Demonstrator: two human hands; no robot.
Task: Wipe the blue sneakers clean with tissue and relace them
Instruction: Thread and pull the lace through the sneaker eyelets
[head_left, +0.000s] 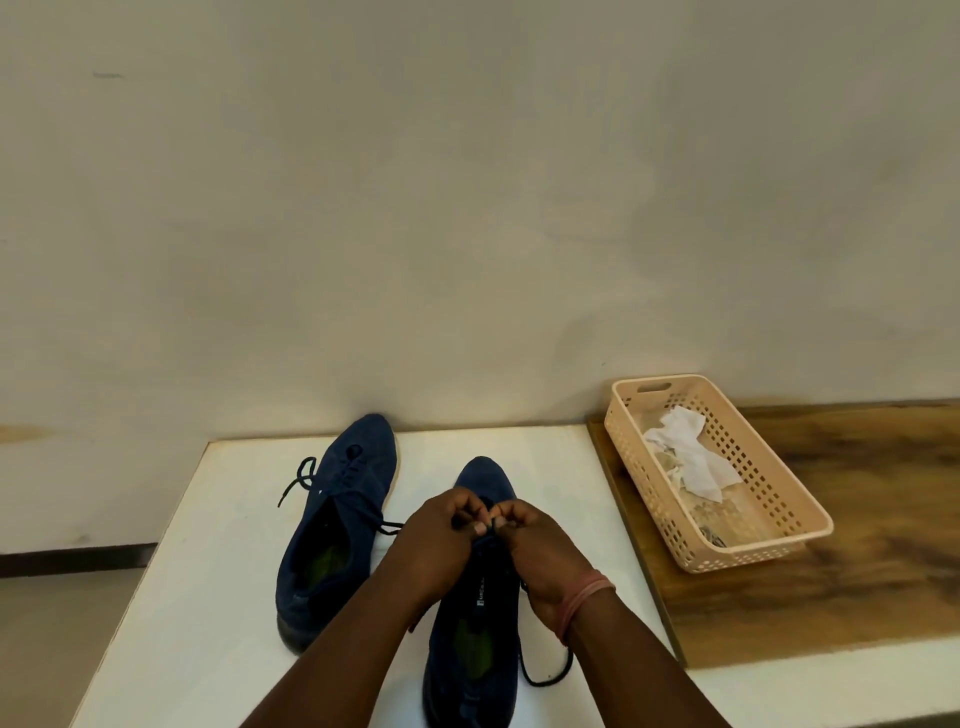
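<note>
Near sneaker (470, 649), hands (441, 535) pinching lace (491, 525)

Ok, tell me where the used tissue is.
In the head view, the crumpled tissue lies inside the beige basket on the wooden board, right of both sneakers.

Small white label with tiny print showing on the right sneaker's (470, 618) tongue; print is reading too blurred to make out. No other text showing.
</note>
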